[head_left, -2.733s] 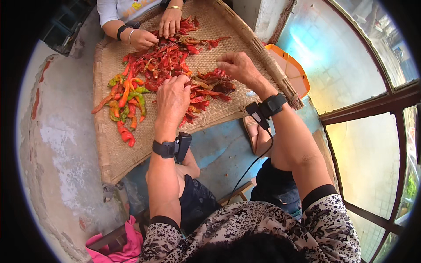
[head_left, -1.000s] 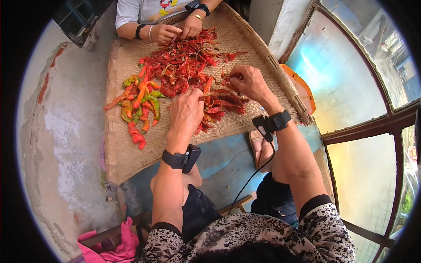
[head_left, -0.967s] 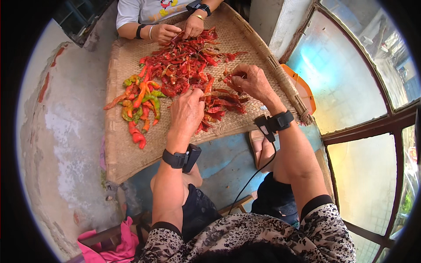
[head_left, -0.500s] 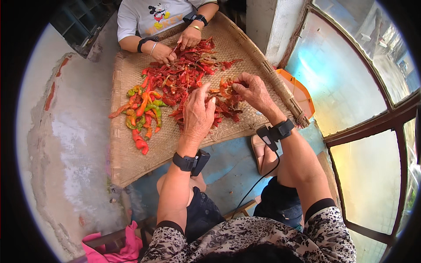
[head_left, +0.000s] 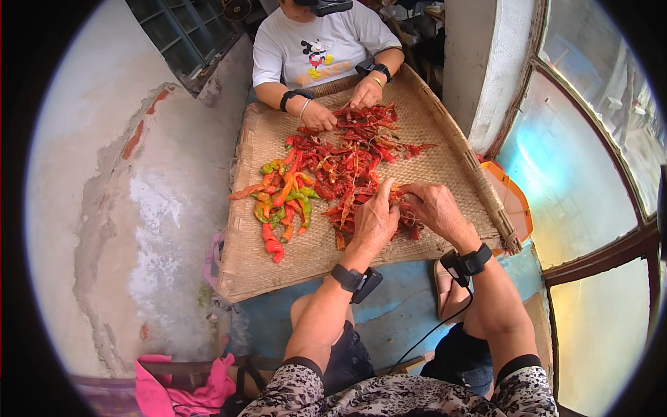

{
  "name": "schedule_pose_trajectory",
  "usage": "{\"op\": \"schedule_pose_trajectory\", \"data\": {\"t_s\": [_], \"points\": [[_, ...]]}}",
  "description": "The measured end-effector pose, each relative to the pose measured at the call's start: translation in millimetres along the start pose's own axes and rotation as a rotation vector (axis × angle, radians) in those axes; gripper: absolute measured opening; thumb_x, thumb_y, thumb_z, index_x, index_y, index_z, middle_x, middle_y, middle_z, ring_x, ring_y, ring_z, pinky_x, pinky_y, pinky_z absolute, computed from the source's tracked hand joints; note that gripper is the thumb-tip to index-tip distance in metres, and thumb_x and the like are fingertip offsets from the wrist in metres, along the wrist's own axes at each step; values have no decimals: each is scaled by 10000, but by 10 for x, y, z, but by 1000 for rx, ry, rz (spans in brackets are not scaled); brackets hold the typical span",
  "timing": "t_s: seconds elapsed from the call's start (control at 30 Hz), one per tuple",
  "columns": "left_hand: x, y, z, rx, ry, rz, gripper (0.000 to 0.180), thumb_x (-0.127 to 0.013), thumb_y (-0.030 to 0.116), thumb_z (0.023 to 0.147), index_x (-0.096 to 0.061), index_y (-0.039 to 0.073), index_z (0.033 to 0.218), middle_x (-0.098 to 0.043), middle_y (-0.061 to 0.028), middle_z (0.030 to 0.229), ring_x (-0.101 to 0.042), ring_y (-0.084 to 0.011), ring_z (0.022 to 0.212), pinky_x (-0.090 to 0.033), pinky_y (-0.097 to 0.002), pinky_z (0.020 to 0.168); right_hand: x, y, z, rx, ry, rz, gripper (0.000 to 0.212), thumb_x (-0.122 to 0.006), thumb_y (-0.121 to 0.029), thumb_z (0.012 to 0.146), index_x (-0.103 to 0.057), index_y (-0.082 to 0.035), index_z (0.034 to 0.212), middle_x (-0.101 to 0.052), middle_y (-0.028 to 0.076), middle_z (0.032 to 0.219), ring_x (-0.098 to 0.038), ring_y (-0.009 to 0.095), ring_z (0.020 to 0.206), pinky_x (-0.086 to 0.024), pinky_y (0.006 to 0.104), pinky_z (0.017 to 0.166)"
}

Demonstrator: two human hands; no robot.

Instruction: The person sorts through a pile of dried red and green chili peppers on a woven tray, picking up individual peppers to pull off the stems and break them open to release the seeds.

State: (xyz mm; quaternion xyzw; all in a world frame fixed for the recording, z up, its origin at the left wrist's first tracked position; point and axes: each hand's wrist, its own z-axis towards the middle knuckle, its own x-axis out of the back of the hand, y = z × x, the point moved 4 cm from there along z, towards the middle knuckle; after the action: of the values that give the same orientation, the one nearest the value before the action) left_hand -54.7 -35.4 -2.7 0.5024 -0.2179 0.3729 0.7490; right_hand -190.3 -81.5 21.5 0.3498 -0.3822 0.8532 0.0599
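Note:
A pile of dried red chili peppers (head_left: 347, 160) covers the middle of a woven tray (head_left: 267, 274). At the pile's near right edge, my left hand (head_left: 376, 219) is closed, its fingertips around a dried chili pepper (head_left: 397, 194). My right hand (head_left: 439, 211) meets it from the other side, thumb and fingers pinched on that same pepper. Both hands partly cover the pepper. Beneath them lie more shrivelled red pods. To the left of the pile sits a heap of fresher red, orange and green peppers (head_left: 283, 197), apart from my hands.
Across the tray, a co-worker in a white T-shirt (head_left: 292, 59) handles peppers with both hands (head_left: 321, 116). An orange-rimmed container (head_left: 513, 198) stands beyond the tray's right edge, near framed windows (head_left: 556, 167). A worn wall (head_left: 156, 229) runs along the left. Pink cloth (head_left: 184, 389) lies lower left.
The view has shifted, so the tray sits farther right and lower. My hands have come together; the gap between them has closed around a pepper. The co-worker's hands stay at the pile's far end.

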Motion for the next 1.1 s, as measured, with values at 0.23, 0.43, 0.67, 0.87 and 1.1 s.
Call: {"op": "schedule_pose_trajectory", "data": {"t_s": [0.23,0.43,0.67,0.87,1.1], "points": [[105,-56,47,74,9,-85,551,-567,41,821,-340,89,1320,-604,-256,1009,-612,-402,854,-487,-459,720,432,656,-57,-494,505,895,216,-515,-244,939,-580,-42,900,-613,33,718,-526,100,559,-429,244,503],[247,-100,106,66,109,-59,440,-554,65,853,-440,94,1277,-605,-165,839,-603,-279,690,-474,-383,618,576,1157,-262,-581,1155,1735,270,-552,-348,915,-535,-79,893,-589,36,747,-527,120,644,-446,248,560],[221,-15,69,-109,77,-16,373,-546,16,817,-467,50,1181,-596,-229,1018,-599,-381,911,-501,-435,760,-28,805,32,-90,71,-359,219,-638,-122,768,-610,-68,978,-598,115,922,-588,265,808,-503,389,701],[324,-42,-2,-77,49,25,280,-541,48,841,-515,46,1120,-598,-191,978,-607,-372,840,-513,-427,699,-247,578,-52,-230,-310,-710,182,-594,-37,759,-641,-85,929,-535,123,1051,-525,288,1035,-495,373,809],[369,-45,-55,-61,51,65,258,-557,40,811,-545,52,1068,-606,-169,956,-607,-369,812,-505,-420,676,-113,594,-115,-196,-303,-661,155,-601,-38,740,-643,-85,881,-539,129,1009,-540,299,1002,-509,384,776]]}}
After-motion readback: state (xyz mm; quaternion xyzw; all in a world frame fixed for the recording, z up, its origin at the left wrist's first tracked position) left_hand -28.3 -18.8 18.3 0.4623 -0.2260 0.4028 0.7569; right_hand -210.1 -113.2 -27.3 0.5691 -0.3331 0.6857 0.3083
